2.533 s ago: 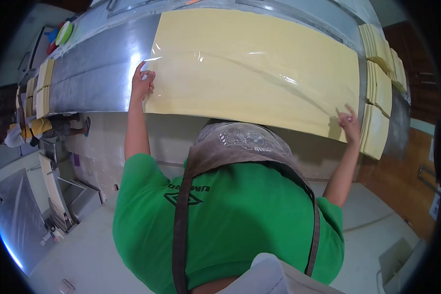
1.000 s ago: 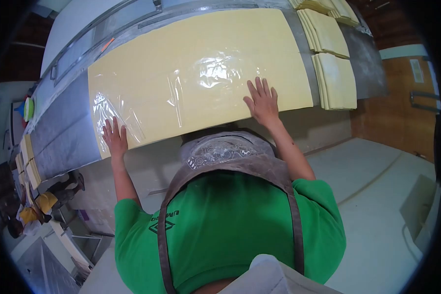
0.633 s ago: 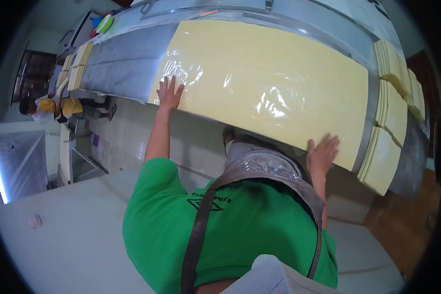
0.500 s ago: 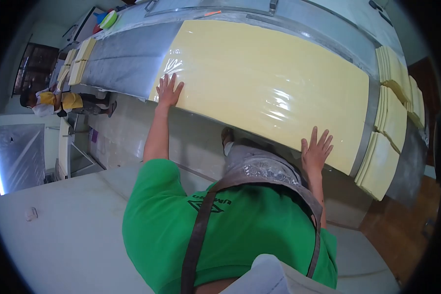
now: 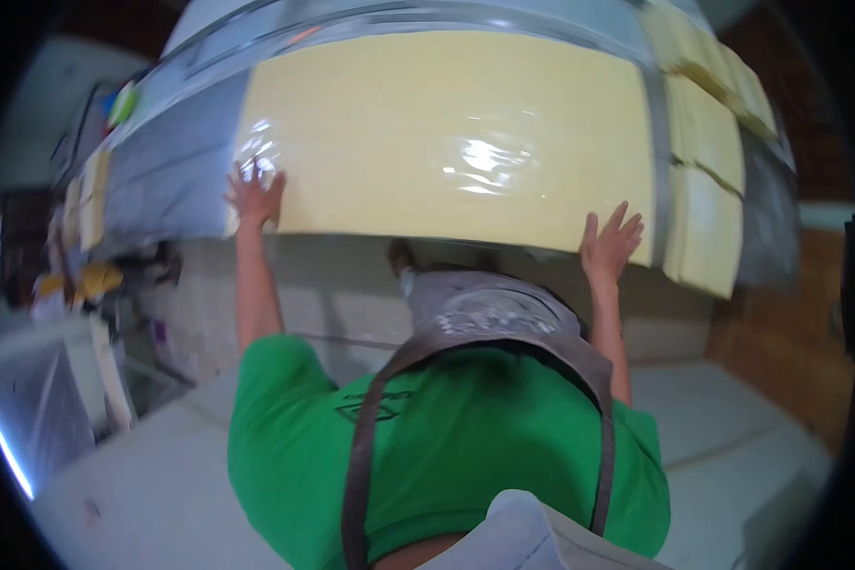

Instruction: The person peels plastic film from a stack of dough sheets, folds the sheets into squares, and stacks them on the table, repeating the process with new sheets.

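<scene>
A long pale-yellow sheet [image 5: 389, 123], shiny as if under clear film, lies across the table in front of me. My left hand [image 5: 256, 195] rests at its near left corner, fingers spread, where the film looks wrinkled. Over the near right edge of the sheet lies my right hand [image 5: 611, 245], its fingers stretched out and the thumb apart. Neither hand grips anything.
Folded stacks of yellow sheets [image 5: 703, 228] stand at the table's right end, others [image 5: 93, 198] at the left. Grey tabletop [image 5: 166, 157] shows left of the sheet. A blurred person [image 5: 76, 280] stands at far left. A green bowl [image 5: 123, 104] sits at the back left.
The view has turned to the right, so the sheet now lies more level across it. Both hands keep their places near the two front corners, fingers still spread.
</scene>
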Action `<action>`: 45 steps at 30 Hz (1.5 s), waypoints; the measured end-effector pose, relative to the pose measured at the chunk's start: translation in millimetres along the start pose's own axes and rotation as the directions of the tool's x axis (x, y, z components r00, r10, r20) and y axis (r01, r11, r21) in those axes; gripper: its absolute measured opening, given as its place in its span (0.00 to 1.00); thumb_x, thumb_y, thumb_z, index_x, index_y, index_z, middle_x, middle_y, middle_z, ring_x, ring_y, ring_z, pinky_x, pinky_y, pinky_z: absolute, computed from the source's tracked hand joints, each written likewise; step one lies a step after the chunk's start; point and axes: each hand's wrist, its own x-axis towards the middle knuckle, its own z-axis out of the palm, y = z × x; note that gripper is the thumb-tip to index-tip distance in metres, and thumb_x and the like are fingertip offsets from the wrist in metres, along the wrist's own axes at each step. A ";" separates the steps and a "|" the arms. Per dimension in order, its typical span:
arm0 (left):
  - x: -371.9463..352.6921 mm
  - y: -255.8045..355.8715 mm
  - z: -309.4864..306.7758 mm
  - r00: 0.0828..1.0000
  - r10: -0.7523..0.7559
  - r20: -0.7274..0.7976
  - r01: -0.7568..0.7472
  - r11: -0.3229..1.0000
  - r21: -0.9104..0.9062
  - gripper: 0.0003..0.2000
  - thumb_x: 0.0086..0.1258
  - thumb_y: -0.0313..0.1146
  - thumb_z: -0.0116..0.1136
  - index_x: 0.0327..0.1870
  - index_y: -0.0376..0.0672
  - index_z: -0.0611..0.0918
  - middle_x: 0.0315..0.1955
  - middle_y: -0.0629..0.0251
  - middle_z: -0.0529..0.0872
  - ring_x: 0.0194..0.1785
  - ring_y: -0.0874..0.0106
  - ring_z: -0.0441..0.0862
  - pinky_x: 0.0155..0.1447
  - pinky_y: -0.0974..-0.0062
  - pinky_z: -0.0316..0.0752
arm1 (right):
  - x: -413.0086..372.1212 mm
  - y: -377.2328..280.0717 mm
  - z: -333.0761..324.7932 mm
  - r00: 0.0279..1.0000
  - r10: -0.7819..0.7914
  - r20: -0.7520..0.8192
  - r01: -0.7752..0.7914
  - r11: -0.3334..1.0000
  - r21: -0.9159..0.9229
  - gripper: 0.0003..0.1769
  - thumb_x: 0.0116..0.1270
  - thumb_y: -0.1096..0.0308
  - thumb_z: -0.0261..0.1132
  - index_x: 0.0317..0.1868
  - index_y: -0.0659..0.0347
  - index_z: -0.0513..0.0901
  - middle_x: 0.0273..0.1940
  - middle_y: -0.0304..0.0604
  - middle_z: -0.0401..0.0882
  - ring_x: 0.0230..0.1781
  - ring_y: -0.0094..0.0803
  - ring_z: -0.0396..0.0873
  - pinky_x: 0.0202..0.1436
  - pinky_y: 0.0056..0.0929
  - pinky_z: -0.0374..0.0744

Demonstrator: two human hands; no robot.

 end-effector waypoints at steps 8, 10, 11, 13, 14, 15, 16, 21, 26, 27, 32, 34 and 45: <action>-163.9 322.0 -73.5 0.551 0.784 -0.285 -0.820 0.445 -0.361 0.27 0.71 0.50 0.58 0.70 0.55 0.74 0.75 0.52 0.61 0.79 0.44 0.50 0.74 0.29 0.42 | 11.6 58.8 -49.0 0.962 0.242 -0.124 -0.249 0.967 -0.051 0.37 0.70 0.47 0.61 0.66 0.71 0.70 0.51 0.61 0.79 0.54 0.54 0.75 0.59 0.52 0.71; -181.4 355.9 -82.4 0.528 0.817 -0.233 -0.821 0.421 -0.385 0.26 0.73 0.52 0.54 0.70 0.54 0.73 0.75 0.52 0.61 0.79 0.43 0.50 0.74 0.28 0.41 | 14.3 64.5 -53.7 0.937 0.339 -0.091 -0.346 0.935 -0.080 0.34 0.70 0.48 0.62 0.63 0.70 0.74 0.50 0.61 0.79 0.54 0.54 0.75 0.57 0.52 0.72; -184.5 364.4 -84.2 0.519 0.825 -0.225 -0.826 0.417 -0.379 0.26 0.74 0.53 0.52 0.70 0.54 0.73 0.76 0.52 0.60 0.79 0.42 0.49 0.73 0.27 0.41 | 14.3 70.5 -51.4 0.947 0.311 -0.074 -0.318 0.943 -0.095 0.29 0.70 0.49 0.62 0.58 0.69 0.77 0.48 0.60 0.79 0.53 0.54 0.76 0.56 0.53 0.73; -184.1 371.3 -79.4 0.547 0.805 -0.229 -0.810 0.440 -0.387 0.26 0.74 0.53 0.51 0.71 0.55 0.73 0.76 0.53 0.60 0.79 0.42 0.49 0.73 0.27 0.41 | 12.9 79.9 -48.8 0.956 0.286 -0.062 -0.292 0.950 -0.107 0.25 0.71 0.51 0.62 0.52 0.67 0.81 0.47 0.59 0.80 0.51 0.54 0.77 0.54 0.54 0.73; -183.6 373.5 -75.9 0.579 0.785 -0.222 -0.789 0.470 -0.396 0.27 0.75 0.53 0.50 0.71 0.55 0.72 0.76 0.53 0.59 0.79 0.42 0.49 0.73 0.26 0.41 | 11.9 83.7 -47.0 0.962 0.254 -0.105 -0.263 0.960 -0.090 0.22 0.71 0.52 0.61 0.49 0.65 0.83 0.45 0.57 0.81 0.49 0.53 0.78 0.52 0.53 0.74; -181.0 374.5 -72.3 0.577 0.785 -0.225 -0.791 0.469 -0.392 0.27 0.75 0.53 0.50 0.71 0.55 0.72 0.76 0.53 0.59 0.79 0.42 0.49 0.73 0.26 0.41 | 11.5 86.2 -44.8 0.964 0.221 -0.148 -0.234 0.970 -0.074 0.19 0.71 0.54 0.61 0.45 0.62 0.84 0.42 0.55 0.82 0.47 0.53 0.79 0.50 0.53 0.76; -177.2 375.0 -70.7 0.579 0.778 -0.243 -0.795 0.473 -0.379 0.27 0.75 0.54 0.50 0.72 0.56 0.72 0.76 0.54 0.60 0.79 0.42 0.49 0.73 0.26 0.40 | 12.4 89.4 -41.7 0.963 0.222 -0.151 -0.234 0.970 -0.069 0.19 0.71 0.54 0.61 0.45 0.62 0.84 0.42 0.55 0.82 0.47 0.53 0.79 0.50 0.53 0.76; -170.6 375.7 -61.8 0.579 0.773 -0.259 -0.799 0.475 -0.369 0.29 0.75 0.55 0.50 0.74 0.58 0.69 0.77 0.53 0.57 0.79 0.43 0.48 0.73 0.27 0.39 | 14.5 110.5 -33.4 0.971 0.141 -0.193 -0.128 0.989 0.077 0.14 0.71 0.58 0.60 0.42 0.59 0.85 0.37 0.53 0.82 0.41 0.51 0.80 0.46 0.49 0.76; -101.7 282.7 -54.1 0.879 0.383 -0.283 -0.475 0.755 -0.453 0.31 0.75 0.57 0.47 0.76 0.57 0.65 0.78 0.50 0.54 0.80 0.43 0.46 0.75 0.31 0.39 | 17.7 121.9 -12.1 0.949 0.077 -0.304 -0.009 0.976 0.219 0.13 0.72 0.62 0.57 0.44 0.60 0.84 0.40 0.53 0.83 0.43 0.54 0.79 0.46 0.49 0.76; -83.2 251.1 -44.3 0.955 0.191 -0.229 -0.271 0.877 -0.398 0.32 0.75 0.59 0.44 0.77 0.57 0.63 0.78 0.50 0.53 0.80 0.43 0.45 0.75 0.31 0.38 | 18.6 116.8 -22.7 0.969 0.134 -0.207 -0.097 0.979 0.178 0.12 0.71 0.62 0.59 0.43 0.60 0.84 0.39 0.53 0.84 0.42 0.55 0.80 0.45 0.49 0.76; -45.9 131.6 -26.6 0.959 -0.281 0.044 0.282 0.915 -0.287 0.35 0.75 0.65 0.35 0.80 0.60 0.57 0.80 0.53 0.47 0.80 0.40 0.39 0.75 0.30 0.34 | 15.4 107.8 -30.9 0.956 0.224 -0.189 -0.163 0.943 0.290 0.14 0.71 0.61 0.59 0.40 0.64 0.83 0.38 0.54 0.83 0.40 0.53 0.80 0.45 0.49 0.76; -42.7 111.2 -18.6 0.951 -0.274 0.144 0.303 0.915 -0.267 0.37 0.74 0.67 0.33 0.80 0.61 0.54 0.80 0.54 0.45 0.80 0.39 0.36 0.75 0.28 0.31 | 16.2 104.6 -27.6 0.957 0.219 -0.192 -0.158 0.945 0.286 0.14 0.71 0.62 0.58 0.41 0.65 0.82 0.38 0.55 0.83 0.41 0.53 0.80 0.45 0.48 0.76; -27.7 83.1 -8.1 0.954 -0.273 0.121 0.294 0.928 -0.226 0.39 0.73 0.71 0.31 0.81 0.61 0.53 0.81 0.54 0.43 0.80 0.40 0.37 0.75 0.29 0.33 | 21.8 110.7 -20.1 0.954 0.267 -0.135 -0.206 0.914 0.350 0.16 0.72 0.59 0.58 0.45 0.65 0.81 0.42 0.53 0.84 0.44 0.51 0.81 0.50 0.45 0.77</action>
